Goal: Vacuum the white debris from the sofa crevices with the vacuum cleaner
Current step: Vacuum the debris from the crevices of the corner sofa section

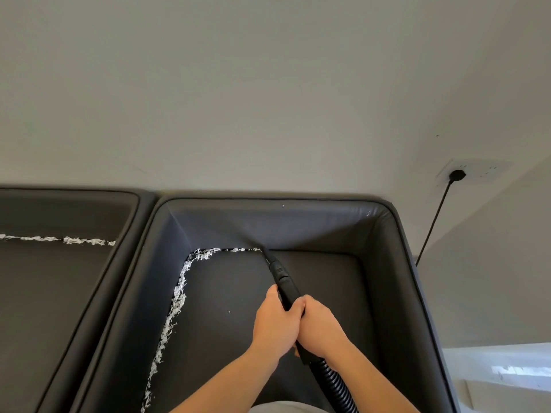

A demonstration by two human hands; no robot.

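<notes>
From the head view, the left hand and right hand both wrap the stiff vacuum wand, its nozzle in the sofa's rear crevice beside light, fluffy white debris, likely easily lifted.

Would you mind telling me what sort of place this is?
Probably a living room at home: a dark sofa stands against a plain wall with a socket and a plug in it.

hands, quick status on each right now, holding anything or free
Left hand: closed, gripping the vacuum wand.
Right hand: closed, gripping the same wand just behind the left.
</notes>
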